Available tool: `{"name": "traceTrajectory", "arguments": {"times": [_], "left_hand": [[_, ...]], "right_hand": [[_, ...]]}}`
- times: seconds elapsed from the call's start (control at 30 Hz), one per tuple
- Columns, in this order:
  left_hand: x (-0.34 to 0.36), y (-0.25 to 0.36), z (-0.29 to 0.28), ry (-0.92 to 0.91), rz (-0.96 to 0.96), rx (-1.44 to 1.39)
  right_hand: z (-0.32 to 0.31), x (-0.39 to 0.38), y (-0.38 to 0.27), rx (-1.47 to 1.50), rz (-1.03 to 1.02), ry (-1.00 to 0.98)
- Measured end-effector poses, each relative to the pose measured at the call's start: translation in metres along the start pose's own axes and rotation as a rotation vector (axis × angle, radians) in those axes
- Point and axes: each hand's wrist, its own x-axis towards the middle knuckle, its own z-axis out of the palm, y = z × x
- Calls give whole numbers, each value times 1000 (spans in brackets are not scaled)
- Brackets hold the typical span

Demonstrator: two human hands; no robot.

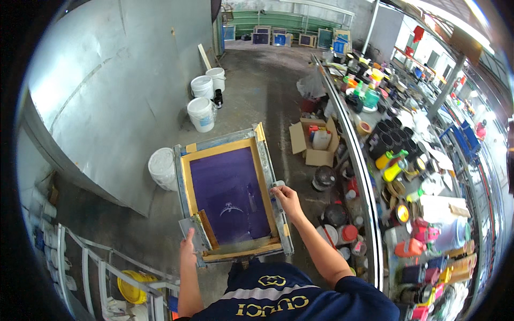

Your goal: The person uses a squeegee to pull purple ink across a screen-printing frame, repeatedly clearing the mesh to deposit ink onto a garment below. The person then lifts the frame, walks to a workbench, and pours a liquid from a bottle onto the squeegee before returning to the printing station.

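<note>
A screen frame [195, 211] with purple mesh, a small white design and tan tape round its inner border is tilted in front of my body. My left hand [187, 249] grips a flat grey tool [195, 231] with a brown strip, lying over the frame's lower left corner; whether those fingers also hold the frame is hidden. At the upper part of the frame's right side, my right hand [289, 203] has its fingers closed on the edge, by a small grey piece [278, 185].
White buckets [201, 115] stand along the grey wall [107, 107]. A cardboard box [316, 156] and containers sit beside a long rail [345, 136], with a cluttered bench [391, 235] to the right. A metal railing [85, 259] is low left. Several frames [278, 39] lean at the back.
</note>
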Motion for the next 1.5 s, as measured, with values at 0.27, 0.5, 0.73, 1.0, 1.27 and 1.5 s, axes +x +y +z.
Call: {"name": "traceTrajectory", "arguments": {"times": [0.27, 0.5, 0.73, 1.0, 1.27, 1.5], "left_hand": [[202, 154, 126, -62, 106, 53], [344, 214, 226, -161, 43, 46], [495, 270, 378, -309, 30, 47], [618, 342, 556, -314, 11, -52], [738, 375, 671, -323, -46, -38], [910, 454, 806, -327, -9, 60]], "right_hand": [[40, 252, -53, -30, -13, 5], [32, 397, -38, -23, -35, 171], [0, 593, -6, -37, -35, 280], [-57, 833, -25, -67, 33, 267], [-80, 1016, -31, -126, 30, 250], [-74, 1245, -19, -113, -49, 284]]}}
